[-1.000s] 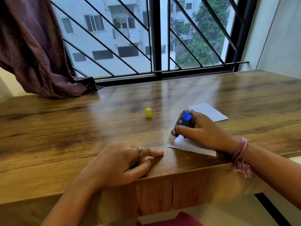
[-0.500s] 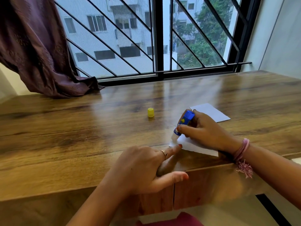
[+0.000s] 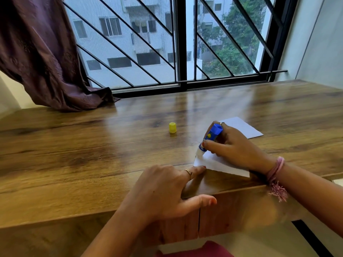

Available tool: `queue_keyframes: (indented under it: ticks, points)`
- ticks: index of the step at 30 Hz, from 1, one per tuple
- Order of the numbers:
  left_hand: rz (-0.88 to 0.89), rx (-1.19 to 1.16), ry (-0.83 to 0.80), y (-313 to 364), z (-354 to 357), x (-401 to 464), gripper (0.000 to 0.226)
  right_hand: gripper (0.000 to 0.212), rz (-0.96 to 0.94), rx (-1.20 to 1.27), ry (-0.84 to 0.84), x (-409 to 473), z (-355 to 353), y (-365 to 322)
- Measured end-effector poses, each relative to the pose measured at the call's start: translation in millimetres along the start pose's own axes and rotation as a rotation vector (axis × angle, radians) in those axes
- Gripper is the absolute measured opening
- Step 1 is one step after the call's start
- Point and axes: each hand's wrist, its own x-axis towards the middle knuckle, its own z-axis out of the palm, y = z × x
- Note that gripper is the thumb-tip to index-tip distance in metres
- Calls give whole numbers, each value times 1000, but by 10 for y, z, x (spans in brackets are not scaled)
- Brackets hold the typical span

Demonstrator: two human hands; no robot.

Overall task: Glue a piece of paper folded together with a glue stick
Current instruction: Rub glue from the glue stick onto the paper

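Observation:
A white folded paper [image 3: 220, 165] lies near the front edge of the wooden table [image 3: 92, 154], its far part [image 3: 243, 127] showing behind my right hand. My right hand [image 3: 233, 147] grips a blue glue stick [image 3: 210, 138], tilted, with its white tip pressed on the paper's left edge. My left hand [image 3: 167, 188] rests flat on the table with fingers apart; one fingertip touches the paper's near left corner. The thumb hangs over the table edge. The glue stick's yellow cap [image 3: 172, 127] stands alone to the left of the paper.
A dark purple curtain [image 3: 42, 58] drapes onto the table's far left. A barred window [image 3: 178, 43] runs along the table's back edge. A white wall [image 3: 319, 39] bounds the right side. Drawer fronts [image 3: 232, 214] sit below the table's front edge.
My left hand slid right along the front edge until a fingertip reached the paper's corner. My right hand and the glue stick stayed at the paper's left edge.

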Motion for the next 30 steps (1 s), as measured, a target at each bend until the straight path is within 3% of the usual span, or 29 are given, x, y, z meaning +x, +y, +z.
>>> queue_keyframes:
  ticks: [16,22,26,30]
  points:
    - [-11,28,19,47,-39,18,77,18,58,3,35,19,9,51]
    - [-7,28,23,70,-54,17,73,2,206,605,207,77,-167,120]
    - [-9,2,37,61,-26,10,75,13,262,769,-17,136,-320,181]
    - [-17,-3,42,67,-47,19,74,11,137,449,-212,214,-372,156]
